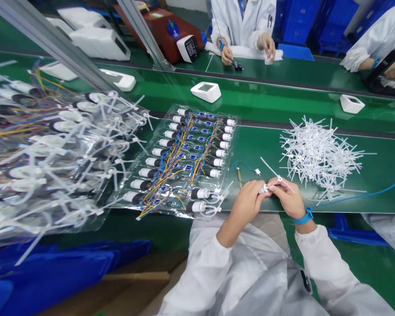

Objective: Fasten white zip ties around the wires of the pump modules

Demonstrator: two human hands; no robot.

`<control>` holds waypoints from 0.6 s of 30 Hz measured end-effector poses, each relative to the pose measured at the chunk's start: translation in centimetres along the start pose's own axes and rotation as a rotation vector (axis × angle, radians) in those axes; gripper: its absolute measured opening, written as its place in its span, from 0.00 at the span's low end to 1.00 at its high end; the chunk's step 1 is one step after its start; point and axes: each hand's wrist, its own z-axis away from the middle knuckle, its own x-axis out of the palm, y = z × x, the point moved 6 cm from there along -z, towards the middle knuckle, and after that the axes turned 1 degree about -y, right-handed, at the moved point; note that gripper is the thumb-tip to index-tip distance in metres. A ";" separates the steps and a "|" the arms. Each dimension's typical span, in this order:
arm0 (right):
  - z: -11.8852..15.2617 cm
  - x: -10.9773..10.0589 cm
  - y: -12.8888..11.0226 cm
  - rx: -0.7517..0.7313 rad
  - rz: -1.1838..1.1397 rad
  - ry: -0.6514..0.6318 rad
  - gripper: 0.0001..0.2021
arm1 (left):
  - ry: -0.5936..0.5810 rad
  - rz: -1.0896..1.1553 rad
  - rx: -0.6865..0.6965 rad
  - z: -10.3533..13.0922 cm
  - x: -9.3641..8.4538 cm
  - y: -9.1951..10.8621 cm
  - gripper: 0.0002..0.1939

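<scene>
My left hand (246,202) is closed round a small motor-like cylinder (262,189), mostly hidden by the fingers; its white end shows. Thin wires (238,174) and a small white plug (257,171) stick out beyond that hand. Pinched in my right hand (287,197) is a piece of clear tubing with a white connector (279,179), held against the cylinder's white end. Whether the two are joined I cannot tell. A blue wrist strap (303,217) with a cord circles my right wrist. Right of my hands lies a heap of similar tubing pieces (319,153).
Left of my hands, a clear plastic tray (235,125) holds rows of black-and-white cylinders with wires; two near ones carry tubing. More trays (95,224) are stacked farther left. White devices (206,91) sit on the green belt (266,98). Co-workers in white coats (250,22) are opposite.
</scene>
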 end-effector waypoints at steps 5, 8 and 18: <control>0.0 0.1 -0.6 -0.012 0.041 -0.001 0.09 | -0.024 -0.026 -0.008 0.0 0.1 -0.1 0.12; -0.1 0.2 -0.9 -0.019 0.053 0.000 0.09 | -0.026 -0.041 0.002 0.0 0.1 -0.1 0.12; -0.4 -0.1 -1.0 -0.052 0.138 -0.028 0.09 | -0.027 -0.105 0.003 0.1 0.4 -0.4 0.11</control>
